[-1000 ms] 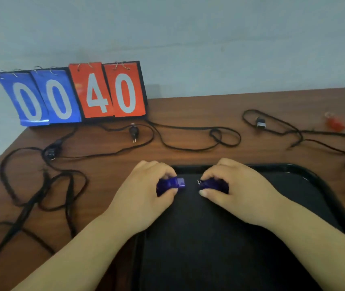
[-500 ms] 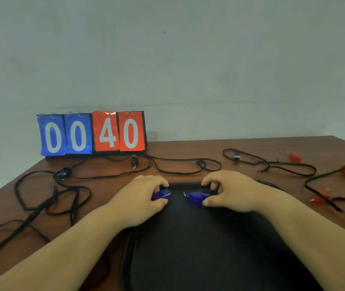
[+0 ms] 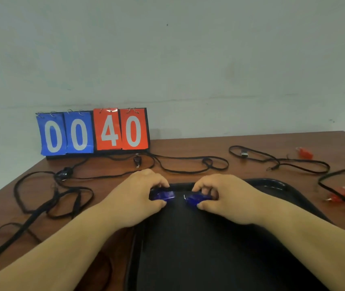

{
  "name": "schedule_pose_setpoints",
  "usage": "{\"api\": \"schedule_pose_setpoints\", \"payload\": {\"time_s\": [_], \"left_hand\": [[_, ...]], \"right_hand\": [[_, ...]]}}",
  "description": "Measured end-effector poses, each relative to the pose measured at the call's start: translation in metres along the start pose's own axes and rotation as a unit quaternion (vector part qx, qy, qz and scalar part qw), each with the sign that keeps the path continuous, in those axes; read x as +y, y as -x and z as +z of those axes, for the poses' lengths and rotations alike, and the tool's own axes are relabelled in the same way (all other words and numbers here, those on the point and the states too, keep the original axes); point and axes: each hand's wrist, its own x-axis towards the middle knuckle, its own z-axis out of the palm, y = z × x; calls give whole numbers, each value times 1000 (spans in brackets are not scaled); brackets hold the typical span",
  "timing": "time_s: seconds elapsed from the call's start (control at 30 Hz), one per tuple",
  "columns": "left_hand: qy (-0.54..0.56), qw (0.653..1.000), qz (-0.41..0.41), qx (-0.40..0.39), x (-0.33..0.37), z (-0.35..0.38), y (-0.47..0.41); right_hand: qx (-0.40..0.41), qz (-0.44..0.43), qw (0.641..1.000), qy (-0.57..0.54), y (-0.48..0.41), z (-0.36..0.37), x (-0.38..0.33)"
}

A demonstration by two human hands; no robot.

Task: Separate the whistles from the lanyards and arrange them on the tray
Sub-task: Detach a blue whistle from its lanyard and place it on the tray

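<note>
A black tray (image 3: 272, 184) lies on the brown table in front of me. At its far edge my left hand (image 3: 138, 194) pinches a blue whistle (image 3: 164, 195), and my right hand (image 3: 228, 196) pinches a second blue whistle (image 3: 196, 198). The two whistles lie side by side on the tray, a small gap apart. Black lanyards (image 3: 188, 164) sprawl over the table behind and to the left (image 3: 47, 198). Red whistles (image 3: 305, 153) lie at the right, some of them (image 3: 337, 196) still on black cords.
A flip scoreboard (image 3: 92, 132) reading 00 and 40 stands at the back left against the pale wall. Cords cross the table left of the tray and at the far right (image 3: 335, 181). The table's left edge runs diagonally.
The camera has tilted up, showing more wall and more of the table's right side. Both hands stay on the blue whistles at the tray's far edge, barely moved.
</note>
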Motion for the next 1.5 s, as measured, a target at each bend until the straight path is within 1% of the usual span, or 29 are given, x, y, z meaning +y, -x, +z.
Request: {"api": "schedule_pose_setpoints", "payload": {"time_s": [0.13, 0.27, 0.37, 0.43, 0.6, 0.7, 1.07, 1.23, 1.33, 1.5], "left_hand": [[-12, 999, -31, 22, 2, 1, -3], [-12, 997, -72, 25, 7, 4, -5], [-23, 996, -83, 34, 10, 6, -6], [-7, 996, -87, 31, 8, 6, -6], [51, 996, -72, -9, 5, 1, -1], [46, 997, -55, -21, 5, -2, 1], [49, 998, -42, -16, 7, 1, 2], [50, 998, -41, -15, 5, 1, 2], [49, 998, -43, -12, 4, 2, 1], [49, 998, -43, -12, 5, 3, 1]], "right_hand": [[10, 2, 1000, -21, -3, 6, -6], [17, 5, 999, -30, -2, 8, -10], [21, 9, 999, -47, -1, 8, -8], [23, 7, 998, -58, -1, 8, -7], [25, 0, 996, -89, -1, 7, -7], [26, -4, 994, -105, -1, 7, -9], [27, 6, 993, -116, -2, 6, -14], [53, 23, 981, -187, -2, 6, -13], [62, 27, 982, -177, -3, 6, -13], [21, 37, 987, -152, -4, 8, -10]]}}
